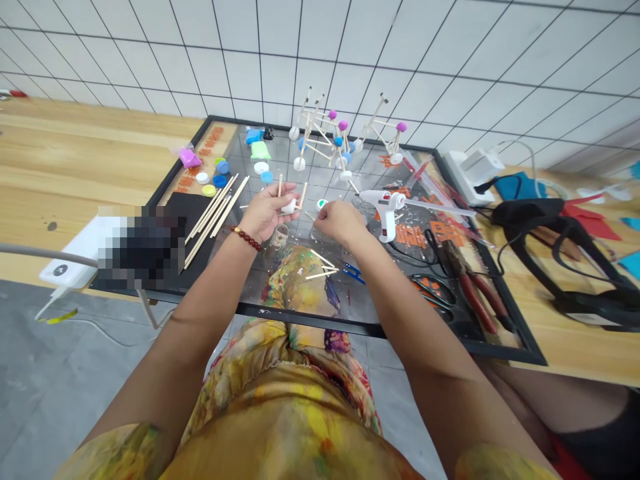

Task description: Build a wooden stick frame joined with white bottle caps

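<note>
While the left hand (265,213) cradles a white clay ball (289,207) at its fingertips, its fingers (275,193) are spread and loosely curved, with two short wooden sticks (303,197) rising just beside the ball. Just to the right, the right hand (341,223) has its fingers (325,213) bunched narrowly and pointing down beside a small white ball with a green top (321,205); whether they pinch anything is hidden from this view. Both hands hover over a black-framed glass work mat (310,312). A clear glass cup (278,237) stands just below the left wrist, which wears a red beaded bracelet (246,238), and a few loose sticks (320,267) lie on the mat below the right forearm.

Farther along the mat stand three stick-and-clay frames (340,133) with pink, blue and white balls at their joints. To the left lie a bundle of long sticks (215,220) on a black sheet (183,213), clay tubs (220,167) and a pink clay bag (189,158). To the right sit a white hot glue gun (383,207), scissors (433,293) and red-handled pliers (473,287).
</note>
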A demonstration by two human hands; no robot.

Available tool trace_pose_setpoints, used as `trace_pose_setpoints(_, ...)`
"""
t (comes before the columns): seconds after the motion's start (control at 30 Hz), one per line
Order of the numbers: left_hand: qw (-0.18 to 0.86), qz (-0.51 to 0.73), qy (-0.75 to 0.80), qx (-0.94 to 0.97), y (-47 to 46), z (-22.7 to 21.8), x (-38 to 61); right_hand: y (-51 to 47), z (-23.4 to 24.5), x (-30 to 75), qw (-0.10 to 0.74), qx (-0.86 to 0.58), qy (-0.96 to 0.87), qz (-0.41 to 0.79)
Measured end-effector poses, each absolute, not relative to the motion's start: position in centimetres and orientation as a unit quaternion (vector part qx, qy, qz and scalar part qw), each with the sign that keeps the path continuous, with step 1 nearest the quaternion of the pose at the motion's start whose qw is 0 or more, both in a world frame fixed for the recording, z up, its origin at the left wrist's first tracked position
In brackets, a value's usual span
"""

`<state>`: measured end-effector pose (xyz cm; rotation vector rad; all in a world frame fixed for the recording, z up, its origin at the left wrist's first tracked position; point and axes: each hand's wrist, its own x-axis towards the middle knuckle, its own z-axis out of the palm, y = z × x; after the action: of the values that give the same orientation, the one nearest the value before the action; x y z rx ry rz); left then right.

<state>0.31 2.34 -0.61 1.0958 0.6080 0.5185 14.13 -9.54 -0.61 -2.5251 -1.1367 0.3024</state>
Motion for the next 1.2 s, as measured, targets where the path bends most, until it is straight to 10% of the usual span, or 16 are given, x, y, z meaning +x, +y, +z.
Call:
trace_pose_setpoints(0.33,0.758,0.165,0.300,0.554,0.0,-0.4,0.7,-12.7,-0.8,14.9,0.581,-0.706,-0.349,0.206)
trace_pose_setpoints(1.2,0.753,0.198,0.299,0.552,-0.3,-0.4,0.9,-13.0,-1.1,13.7,0.522,-0.730,-0.379,0.226)
